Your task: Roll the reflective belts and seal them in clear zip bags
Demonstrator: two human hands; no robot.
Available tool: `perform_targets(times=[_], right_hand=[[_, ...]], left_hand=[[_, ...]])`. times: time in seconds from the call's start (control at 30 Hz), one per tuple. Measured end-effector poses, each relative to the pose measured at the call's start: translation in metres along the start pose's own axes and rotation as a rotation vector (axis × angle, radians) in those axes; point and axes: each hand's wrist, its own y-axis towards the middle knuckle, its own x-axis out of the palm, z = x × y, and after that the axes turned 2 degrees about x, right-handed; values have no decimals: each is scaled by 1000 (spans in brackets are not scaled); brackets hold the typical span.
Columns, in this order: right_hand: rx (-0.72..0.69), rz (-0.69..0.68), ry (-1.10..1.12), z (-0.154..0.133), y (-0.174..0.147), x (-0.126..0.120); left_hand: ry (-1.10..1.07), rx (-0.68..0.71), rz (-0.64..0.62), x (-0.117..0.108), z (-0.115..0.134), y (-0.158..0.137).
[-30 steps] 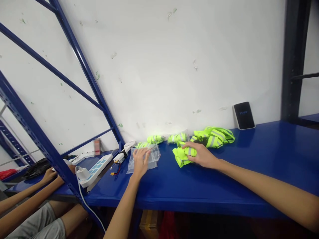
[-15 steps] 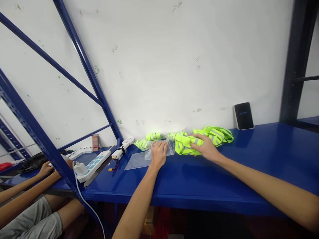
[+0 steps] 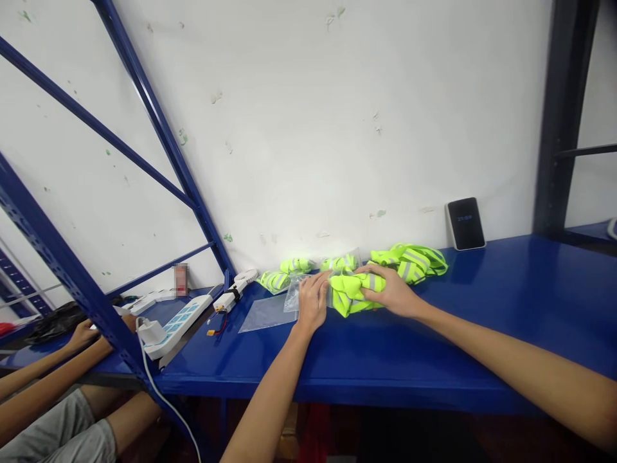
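A folded neon-yellow reflective vest (image 3: 349,292) lies on the blue shelf (image 3: 434,334), with my right hand (image 3: 393,290) closed over it. My left hand (image 3: 312,299) grips a clear plastic bag (image 3: 295,290) right beside the vest's left end. A second flat clear bag (image 3: 267,312) rests on the shelf to the left. More loose yellow vests (image 3: 414,260) are heaped behind my right hand, and bagged vests (image 3: 284,273) sit against the wall.
A black tablet-like device (image 3: 464,223) leans on the wall at the right. A white power strip (image 3: 176,321), a small white fan (image 3: 241,283) and wires lie at the left. Another person's arms (image 3: 58,357) rest on the neighbouring shelf. Blue rack struts (image 3: 159,128) cross the left.
My left hand picked one clear bag off the shelf and carried it right to the vest. My right hand shifted the folded vest back and then left toward the bag.
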Motion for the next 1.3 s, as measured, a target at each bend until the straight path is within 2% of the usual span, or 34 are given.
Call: perform_targets(times=[0.13,0.33,0.47,0.73,0.87,0.97,1.17,1.3], right_hand=[[36,-40,65,0,0,2],[303,13,291,11,3,3],[362,65,356,15,5,1],[318,-34,295,12,3,0],[255,-61,232,10,0,1],[270,-94,318,4,-2,3],[371,-258,631,-5,-7,4],[399,-301,696,-3,-7,4]], left_hand=[[-56,48,-77,-3,2,-1],[-94,114,-234,-11,10,-3],[-61,127,-324,-17,16,-4],[-60,68,-279,-12,17,-5],[-39,125,-311,-7,16,-6],[24,210,-299,-1,14,-7],[31,307,-171,4,10,-7],[1,339,-156,3,11,-7]])
